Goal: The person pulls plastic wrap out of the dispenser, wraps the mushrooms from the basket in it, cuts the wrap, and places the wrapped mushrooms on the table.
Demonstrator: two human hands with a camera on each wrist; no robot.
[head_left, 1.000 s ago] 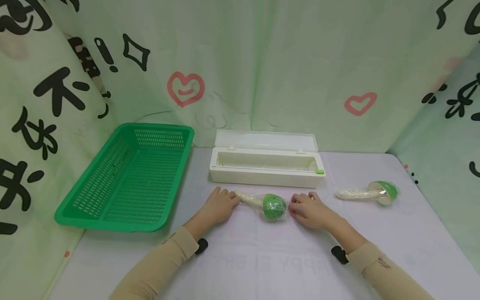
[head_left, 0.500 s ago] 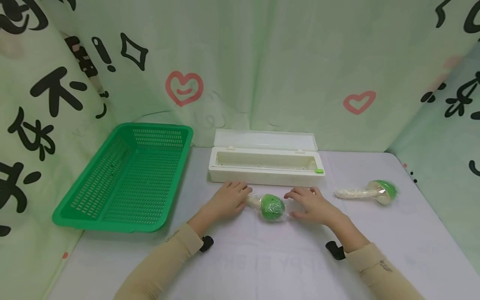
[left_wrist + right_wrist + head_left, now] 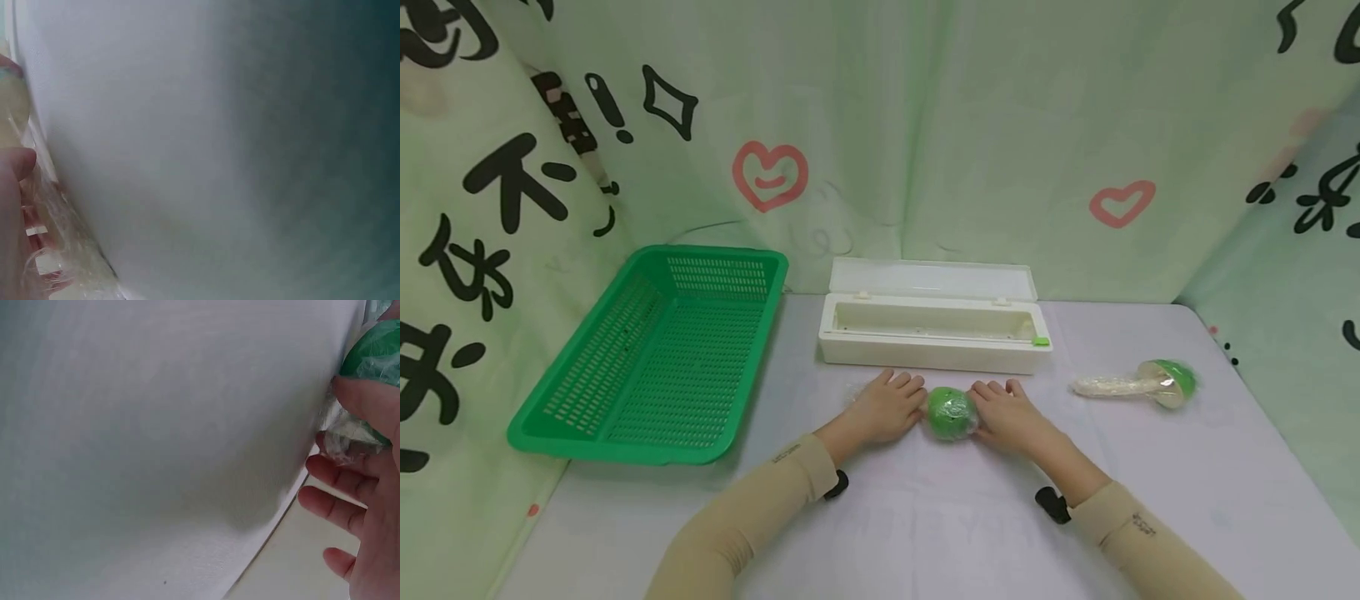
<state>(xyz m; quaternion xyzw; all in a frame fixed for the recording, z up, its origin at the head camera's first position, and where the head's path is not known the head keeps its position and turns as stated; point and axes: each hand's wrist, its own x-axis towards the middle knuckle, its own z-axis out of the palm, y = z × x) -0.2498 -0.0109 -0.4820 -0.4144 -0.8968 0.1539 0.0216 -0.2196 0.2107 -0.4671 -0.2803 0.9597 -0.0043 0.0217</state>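
A green-capped toy mushroom [image 3: 952, 413], wrapped in clear film, lies on the white table between my two hands. My left hand [image 3: 883, 408] covers its stem in the head view; the left wrist view shows the thumb and fingers about the pale stem and crinkled film [image 3: 75, 247]. On the cap's right side, my right hand [image 3: 1011, 421] pinches the loose film end between thumb and fingers. Green cap surface [image 3: 372, 353] shows beside that thumb in the right wrist view. Most of the stem is hidden from the head view.
Behind the hands stands a long white box [image 3: 932, 353] with its lid raised and a green slider at the right end. A green slotted basket [image 3: 617, 450] is on the left. Another film-wrapped, green-capped toy mushroom [image 3: 1138, 385] lies to the right.
The left hand has slid right along the stem, close to the cap. My right hand has moved slightly in to the cap's film end. Basket, box and second mushroom stay put.
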